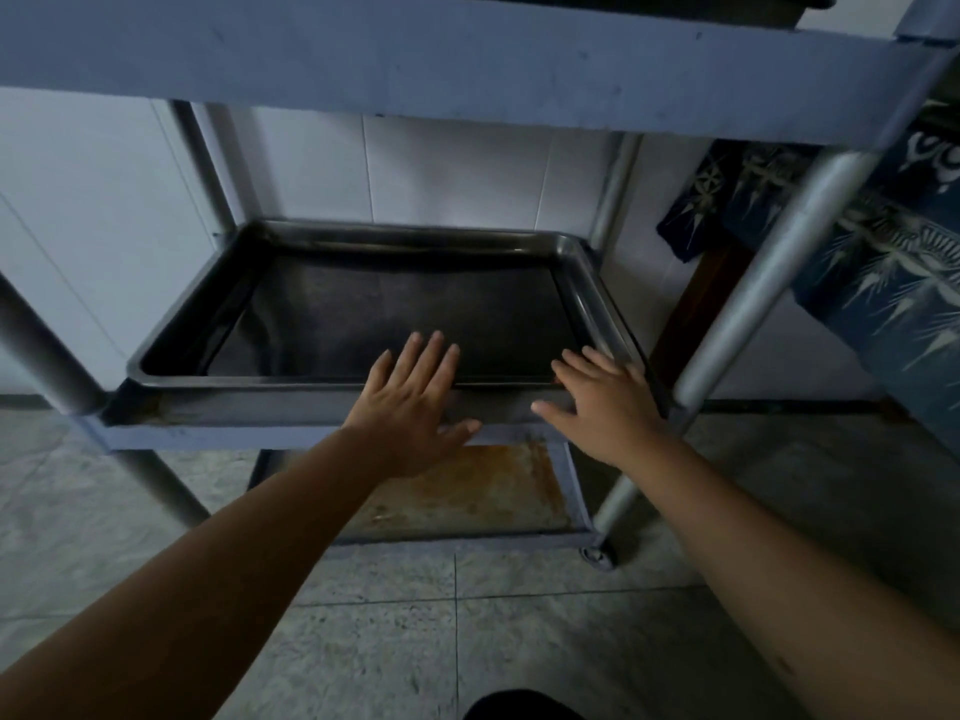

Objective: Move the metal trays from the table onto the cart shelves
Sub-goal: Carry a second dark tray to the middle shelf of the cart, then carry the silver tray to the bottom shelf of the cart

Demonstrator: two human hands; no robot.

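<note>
Two flat-fingered grips (pixel 415 397) (pixel 602 402) on the metal tray's (pixel 363 304) near rim

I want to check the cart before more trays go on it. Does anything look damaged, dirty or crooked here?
Yes. The grey bottom shelf of the cart has a wide orange-brown stain, like rust. The dark rectangular metal tray on the middle shelf sits slightly turned against the shelf edge. Both hands, left hand and right hand, lie flat at its front rim.
</note>
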